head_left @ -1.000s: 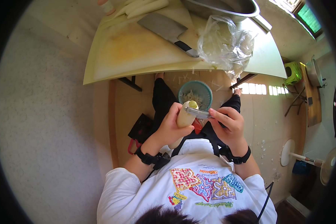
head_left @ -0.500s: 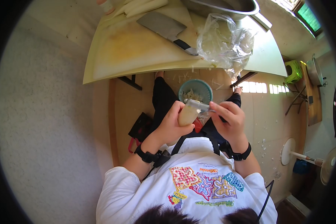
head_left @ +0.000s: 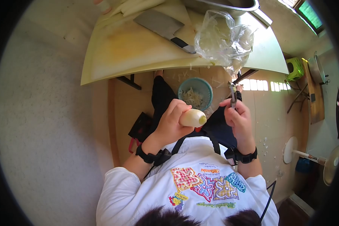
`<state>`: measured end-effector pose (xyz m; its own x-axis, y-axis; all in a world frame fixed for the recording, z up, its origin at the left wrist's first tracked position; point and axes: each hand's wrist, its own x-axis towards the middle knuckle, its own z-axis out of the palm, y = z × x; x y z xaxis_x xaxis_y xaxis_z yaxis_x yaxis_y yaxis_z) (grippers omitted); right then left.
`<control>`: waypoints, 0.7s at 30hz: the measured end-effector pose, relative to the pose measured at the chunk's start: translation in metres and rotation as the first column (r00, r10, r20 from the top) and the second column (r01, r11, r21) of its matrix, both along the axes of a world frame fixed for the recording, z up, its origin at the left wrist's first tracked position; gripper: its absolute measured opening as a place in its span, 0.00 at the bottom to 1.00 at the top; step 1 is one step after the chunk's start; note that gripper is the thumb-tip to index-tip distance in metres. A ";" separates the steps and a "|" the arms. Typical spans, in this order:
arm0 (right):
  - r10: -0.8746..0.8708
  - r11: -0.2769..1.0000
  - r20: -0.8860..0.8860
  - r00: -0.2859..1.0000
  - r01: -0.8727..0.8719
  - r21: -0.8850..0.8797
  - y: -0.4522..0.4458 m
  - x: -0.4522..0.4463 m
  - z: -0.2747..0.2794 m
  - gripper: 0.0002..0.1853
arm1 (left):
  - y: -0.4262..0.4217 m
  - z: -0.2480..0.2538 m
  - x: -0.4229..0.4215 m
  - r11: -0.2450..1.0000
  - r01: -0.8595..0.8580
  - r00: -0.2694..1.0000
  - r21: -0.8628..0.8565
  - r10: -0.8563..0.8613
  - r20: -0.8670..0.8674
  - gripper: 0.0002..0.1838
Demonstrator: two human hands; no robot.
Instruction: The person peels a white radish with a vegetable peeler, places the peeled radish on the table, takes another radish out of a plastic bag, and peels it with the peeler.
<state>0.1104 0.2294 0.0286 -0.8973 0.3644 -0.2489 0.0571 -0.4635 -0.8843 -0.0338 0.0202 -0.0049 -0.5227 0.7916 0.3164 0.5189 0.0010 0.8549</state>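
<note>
A pale, peeled-looking radish (head_left: 193, 118) with a greenish tip is gripped in my left hand (head_left: 172, 119), its tip turned to the right. My right hand (head_left: 238, 119) is closed round the handle of a metal peeler (head_left: 233, 96), which points up and away from the radish. Below both hands, on the floor between the legs, stands a teal basket (head_left: 211, 98) with pale peelings (head_left: 192, 97) in it.
On the table (head_left: 113, 60) lie a cleaver (head_left: 160, 27), several long white radishes (head_left: 139, 6), a clear plastic bag (head_left: 222, 37) and a metal basin (head_left: 235, 10). Peelings are scattered on the floor. A white fan (head_left: 290, 150) stands at the right.
The peeler has come off the radish and moved right and up with my right hand. My left hand has turned the radish so its green tip points right.
</note>
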 end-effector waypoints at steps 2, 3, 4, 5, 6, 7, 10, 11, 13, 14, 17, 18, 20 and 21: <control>0.105 0.989 0.096 0.990 -0.114 0.090 -0.010 -0.007 0.001 0.07 | 0.004 -0.001 -0.004 0.999 0.003 0.998 0.036 0.000 -0.065 0.31; 0.152 0.980 0.089 0.984 -0.162 0.115 -0.012 -0.009 -0.003 0.08 | 0.007 -0.004 -0.008 0.992 0.028 0.990 0.123 -0.011 -0.139 0.32; 0.199 0.967 0.083 0.976 -0.210 0.142 -0.013 -0.012 -0.005 0.08 | 0.010 -0.004 -0.011 0.976 0.060 0.977 0.208 -0.014 -0.214 0.33; 0.199 0.968 0.082 0.977 -0.209 0.141 -0.015 -0.015 -0.003 0.08 | 0.011 -0.001 -0.012 0.976 0.060 0.976 0.207 -0.014 -0.215 0.33; 0.218 0.971 0.089 0.972 -0.225 0.079 -0.018 -0.018 0.001 0.08 | 0.010 0.002 -0.012 0.976 0.059 0.972 0.209 -0.009 -0.234 0.32; 0.238 0.971 0.096 0.967 -0.240 0.014 -0.021 -0.020 0.004 0.09 | 0.009 0.006 -0.011 0.976 0.058 0.968 0.210 -0.003 -0.252 0.31; 0.235 0.971 0.139 0.962 -0.239 0.013 -0.020 -0.025 0.000 0.10 | 0.011 0.012 -0.012 0.972 0.058 0.937 0.226 0.026 -0.349 0.31; 0.231 0.972 0.141 0.963 -0.235 0.011 -0.021 -0.027 0.001 0.10 | 0.012 0.015 -0.011 0.972 0.061 0.937 0.225 0.021 -0.347 0.31; 0.140 0.965 0.156 0.978 -0.170 0.199 -0.025 -0.032 0.004 0.11 | 0.012 0.020 -0.007 0.978 0.015 0.926 0.209 0.065 -0.371 0.31; 0.133 0.967 0.161 0.978 -0.163 0.195 -0.022 -0.033 0.002 0.11 | 0.011 0.021 -0.004 0.978 0.022 0.929 0.206 0.056 -0.366 0.31; 0.134 0.989 0.219 0.966 -0.143 0.026 -0.020 -0.041 -0.006 0.15 | 0.009 0.021 0.005 0.982 -0.015 0.927 0.188 0.084 -0.367 0.30; 0.127 0.991 0.224 0.966 -0.136 0.022 -0.020 -0.043 -0.009 0.15 | 0.009 0.019 0.007 0.979 -0.007 0.923 0.205 0.085 -0.376 0.29; 0.196 0.978 0.264 0.944 -0.208 0.017 -0.019 -0.046 -0.017 0.18 | 0.008 0.017 0.011 0.976 0.004 0.922 0.218 0.081 -0.379 0.28; 0.188 0.982 0.245 0.951 -0.186 -0.029 -0.019 -0.048 -0.018 0.19 | 0.007 0.015 0.012 0.972 0.037 0.927 0.233 0.053 -0.370 0.27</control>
<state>0.0627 0.2100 0.0109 -0.8603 0.1940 -0.4714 0.3578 -0.4289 -0.8295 -0.0223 0.0272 0.0106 -0.3379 0.6687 0.6623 0.7993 -0.1677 0.5771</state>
